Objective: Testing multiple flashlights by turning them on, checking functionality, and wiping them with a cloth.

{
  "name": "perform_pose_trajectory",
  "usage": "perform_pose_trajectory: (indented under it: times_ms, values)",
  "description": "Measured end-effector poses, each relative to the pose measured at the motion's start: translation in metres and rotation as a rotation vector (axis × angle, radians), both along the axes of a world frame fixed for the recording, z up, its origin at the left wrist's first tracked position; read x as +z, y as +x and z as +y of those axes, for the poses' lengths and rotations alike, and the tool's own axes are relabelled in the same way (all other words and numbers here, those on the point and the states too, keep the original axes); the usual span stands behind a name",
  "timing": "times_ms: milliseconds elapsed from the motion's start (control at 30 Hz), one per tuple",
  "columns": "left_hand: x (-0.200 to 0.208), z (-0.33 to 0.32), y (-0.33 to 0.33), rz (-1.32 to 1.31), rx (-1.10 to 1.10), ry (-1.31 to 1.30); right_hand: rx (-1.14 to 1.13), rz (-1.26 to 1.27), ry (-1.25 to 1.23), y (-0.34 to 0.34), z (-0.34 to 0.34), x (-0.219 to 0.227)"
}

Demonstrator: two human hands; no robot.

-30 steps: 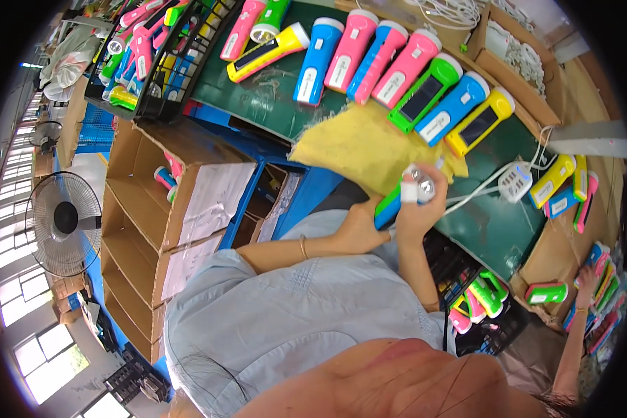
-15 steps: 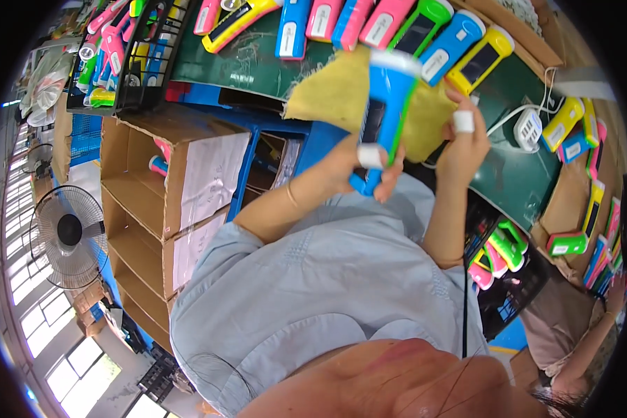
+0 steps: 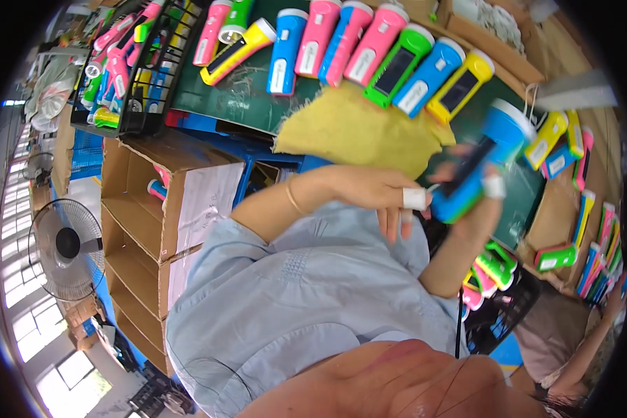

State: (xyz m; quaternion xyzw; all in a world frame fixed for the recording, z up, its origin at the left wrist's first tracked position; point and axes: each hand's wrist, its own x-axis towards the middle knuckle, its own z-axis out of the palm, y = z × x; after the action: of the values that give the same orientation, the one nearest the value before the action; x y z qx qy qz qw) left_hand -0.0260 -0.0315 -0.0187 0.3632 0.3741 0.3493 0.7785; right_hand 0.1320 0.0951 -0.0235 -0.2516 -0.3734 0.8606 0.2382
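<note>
A blue flashlight with a white head and a dark panel is in my right hand, its head tilted up and to the right. Motion blurs it and the fingers around it. White tape wraps one of those fingers. My left hand is just left of the flashlight's lower end, holding nothing, its fingers loosely apart and pointing down; it too has white tape on a finger. Beyond both hands, a yellow cloth lies on the green tabletop. Behind the cloth runs a row of pink, blue, green and yellow flashlights.
At the far left a black basket holds many flashlights. Cardboard shelving stands at my left, near a fan. More flashlights lie at the right, by a co-worker's arm. A black crate with flashlights sits at my right side.
The blue flashlight has passed from my left hand to my right hand and moved right, off the cloth. My left hand has let go. The view has shifted slightly.
</note>
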Motion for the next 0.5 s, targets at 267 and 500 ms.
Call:
perform_pose_trajectory:
  times_ms: [267, 500]
  values:
    - [-0.001, 0.123, -0.306, 1.516, 1.323, 0.658, -1.142, -0.754, 0.549, 0.129, 0.139, -0.025]
    - [-0.055, 0.209, -0.414, 1.790, 1.083, 0.201, -1.240, -1.122, 1.171, 0.084, 0.114, -0.011]
